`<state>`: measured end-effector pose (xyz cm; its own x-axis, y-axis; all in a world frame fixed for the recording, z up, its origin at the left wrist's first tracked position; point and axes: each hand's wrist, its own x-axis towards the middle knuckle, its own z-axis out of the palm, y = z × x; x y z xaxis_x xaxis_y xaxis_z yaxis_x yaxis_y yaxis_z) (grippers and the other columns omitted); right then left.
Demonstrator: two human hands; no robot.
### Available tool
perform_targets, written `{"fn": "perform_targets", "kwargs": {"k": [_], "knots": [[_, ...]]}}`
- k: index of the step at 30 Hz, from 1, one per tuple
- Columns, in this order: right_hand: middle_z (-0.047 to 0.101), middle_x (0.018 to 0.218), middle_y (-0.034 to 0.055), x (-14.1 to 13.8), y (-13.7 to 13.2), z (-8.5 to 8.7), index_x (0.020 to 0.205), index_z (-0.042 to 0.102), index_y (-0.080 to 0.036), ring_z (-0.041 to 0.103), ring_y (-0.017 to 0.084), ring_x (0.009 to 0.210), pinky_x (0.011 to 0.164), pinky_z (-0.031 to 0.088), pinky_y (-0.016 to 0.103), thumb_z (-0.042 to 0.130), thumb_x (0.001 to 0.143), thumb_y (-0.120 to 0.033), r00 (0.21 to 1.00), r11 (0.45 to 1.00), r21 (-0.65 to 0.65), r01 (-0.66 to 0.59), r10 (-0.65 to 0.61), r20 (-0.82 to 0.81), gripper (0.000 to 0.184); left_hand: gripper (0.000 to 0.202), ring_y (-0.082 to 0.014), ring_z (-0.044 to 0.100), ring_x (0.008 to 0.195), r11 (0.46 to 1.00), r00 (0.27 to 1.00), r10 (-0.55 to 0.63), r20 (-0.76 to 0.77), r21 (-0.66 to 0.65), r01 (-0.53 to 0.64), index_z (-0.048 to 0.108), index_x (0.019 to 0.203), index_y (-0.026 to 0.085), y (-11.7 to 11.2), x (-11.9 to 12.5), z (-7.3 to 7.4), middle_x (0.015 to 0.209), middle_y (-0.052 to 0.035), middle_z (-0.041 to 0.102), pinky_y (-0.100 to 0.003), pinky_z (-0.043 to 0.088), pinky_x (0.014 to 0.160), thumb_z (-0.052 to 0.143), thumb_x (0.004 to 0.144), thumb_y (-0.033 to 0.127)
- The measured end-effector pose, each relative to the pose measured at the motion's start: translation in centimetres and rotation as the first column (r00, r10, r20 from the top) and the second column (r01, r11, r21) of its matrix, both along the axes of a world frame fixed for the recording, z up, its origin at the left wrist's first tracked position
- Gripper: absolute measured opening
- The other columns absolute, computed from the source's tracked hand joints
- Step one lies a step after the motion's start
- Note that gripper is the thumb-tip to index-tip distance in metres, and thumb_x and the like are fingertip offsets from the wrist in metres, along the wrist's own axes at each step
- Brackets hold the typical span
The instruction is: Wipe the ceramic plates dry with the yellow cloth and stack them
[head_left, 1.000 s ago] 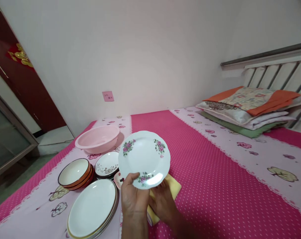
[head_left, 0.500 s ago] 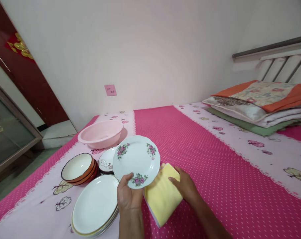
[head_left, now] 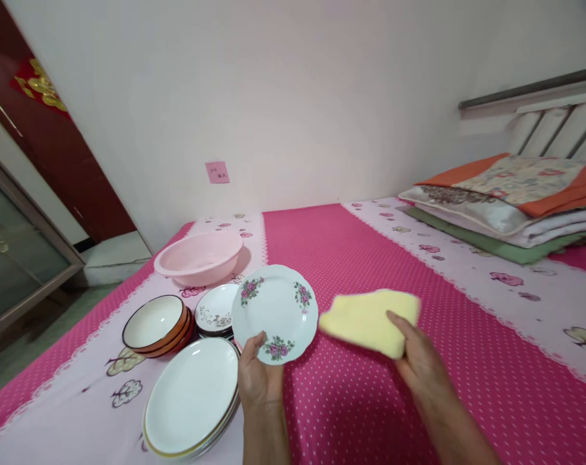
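My left hand [head_left: 261, 374] holds a white plate [head_left: 273, 313] with purple flower sprays, thumb on its near rim and the other fingers hidden beneath. The plate is tilted towards me above the pink bedspread. To its right, my right hand [head_left: 421, 355] grips a folded yellow cloth [head_left: 373, 320], thumb on top; the cloth is slightly blurred and sits just apart from the plate's rim. Left of my left hand lies a stack of large white plates [head_left: 191, 397]. Small plates with a brown pattern [head_left: 218, 307] are partly covered by the flowered plate.
Stacked brown-sided bowls [head_left: 157, 323] stand at the left, with a pink basin [head_left: 201, 255] behind them near the wall. Folded bedding [head_left: 510, 200] is piled at the far right by the headboard rail. A pink note [head_left: 217, 172] is stuck on the wall.
My right hand has moved the yellow cloth to the right and up, away from beside the plate. The flowered plate stays in my left hand, while the view has shifted slightly.
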<state>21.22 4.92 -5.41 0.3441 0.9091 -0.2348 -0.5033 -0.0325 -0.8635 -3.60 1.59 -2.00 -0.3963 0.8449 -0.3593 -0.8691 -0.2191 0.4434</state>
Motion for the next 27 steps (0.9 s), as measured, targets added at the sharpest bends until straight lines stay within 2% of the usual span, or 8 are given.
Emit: {"fn": "perform_targets", "kwargs": {"k": [3,7,10,13,17,19,23,27], "knots": [[0.072,0.133,0.0064,0.2,-0.2,3.3,0.136,0.063,-0.024,0.067,0.028,0.126,0.11,0.055,0.043,0.087,0.066,-0.035,0.947,0.926,0.274,0.258,-0.298,0.117,0.075,0.059,-0.027,0.07,0.122,0.999,0.998,0.01,-0.058,0.049,-0.007,0.063,0.143,0.027,0.1,0.1,-0.5,0.127,-0.0069,0.077,-0.049,0.05,0.113,0.063,0.087,0.008],[0.076,0.12,0.0128,-1.8,0.0,6.9,0.121,0.071,-0.017,0.071,0.032,0.113,0.098,0.061,0.045,0.086,0.066,-0.038,0.855,0.916,0.351,0.197,-0.335,0.396,0.06,0.057,-0.0276,0.067,0.128,0.995,0.995,0.043,-0.086,0.089,-0.035,0.057,0.147,0.03,0.1,0.7,-0.7,0.138,-0.0092,0.072,-0.048,0.051,0.112,0.068,0.093,0.019],[0.077,0.105,0.0155,-4.4,0.4,7.8,0.113,0.07,-0.014,0.074,0.032,0.095,0.079,0.063,0.043,0.079,0.074,-0.042,0.747,0.926,0.377,0.02,-0.265,0.61,0.049,0.055,-0.0263,0.069,0.125,0.994,0.992,0.098,-0.082,0.061,-0.093,0.056,0.148,0.034,0.1,1.6,-0.1,0.138,-0.0074,0.072,-0.048,0.053,0.11,0.068,0.096,0.023],[0.074,0.104,0.0121,-7.0,0.2,6.9,0.122,0.063,-0.018,0.072,0.026,0.086,0.071,0.059,0.037,0.064,0.084,-0.031,0.57,0.91,0.319,-0.265,-0.119,0.813,0.04,0.051,-0.0232,0.073,0.117,0.996,0.996,0.067,-0.057,0.07,-0.063,0.057,0.148,0.035,0.0,2.2,0.5,0.13,-0.0052,0.076,-0.042,0.053,0.11,0.064,0.099,0.023],[0.067,0.11,0.0093,-8.9,-1.0,5.6,0.115,0.06,-0.021,0.068,0.023,0.089,0.073,0.051,0.032,0.058,0.085,-0.017,0.253,0.809,0.097,-0.58,0.066,0.965,0.031,0.037,-0.023,0.076,0.111,0.989,0.997,-0.081,0.018,0.127,0.078,0.067,0.139,0.028,0.2,2.5,0.4,0.117,-0.0066,0.081,-0.037,0.053,0.11,0.056,0.104,0.028],[0.066,0.106,0.0071,-9.3,-1.8,5.8,0.104,0.06,-0.021,0.066,0.022,0.09,0.074,0.048,0.031,0.06,0.084,-0.016,0.168,0.751,-0.007,-0.661,0.156,0.973,0.02,0.034,-0.0238,0.076,0.11,0.985,0.993,-0.113,0.042,0.139,0.106,0.071,0.134,0.026,0.3,2.5,0.0,0.113,-0.0067,0.082,-0.038,0.053,0.109,0.055,0.104,0.03],[0.063,0.09,0.0022,-9.8,-3.0,7.0,0.086,0.054,-0.021,0.062,0.019,0.081,0.072,0.045,0.029,0.059,0.083,-0.014,0.17,0.662,-0.091,-0.744,0.32,0.932,0.01,0.033,-0.0212,0.078,0.104,0.987,0.992,-0.088,0.094,0.14,0.074,0.075,0.128,0.024,0.5,2.7,-0.4,0.104,-0.0054,0.083,-0.033,0.055,0.106,0.052,0.104,0.021],[0.063,0.1,0.0037,-10.5,-3.2,7.0,0.098,0.056,-0.021,0.061,0.02,0.091,0.087,0.05,0.033,0.054,0.08,-0.007,0.282,0.6,0.089,-0.795,0.236,0.93,0.023,0.036,-0.02,0.078,0.103,0.99,0.992,-0.085,0.099,0.124,0.072,0.074,0.13,0.021,0.4,3.4,-0.2,0.104,-0.0068,0.083,-0.033,0.053,0.108,0.046,0.106,0.021]]}}
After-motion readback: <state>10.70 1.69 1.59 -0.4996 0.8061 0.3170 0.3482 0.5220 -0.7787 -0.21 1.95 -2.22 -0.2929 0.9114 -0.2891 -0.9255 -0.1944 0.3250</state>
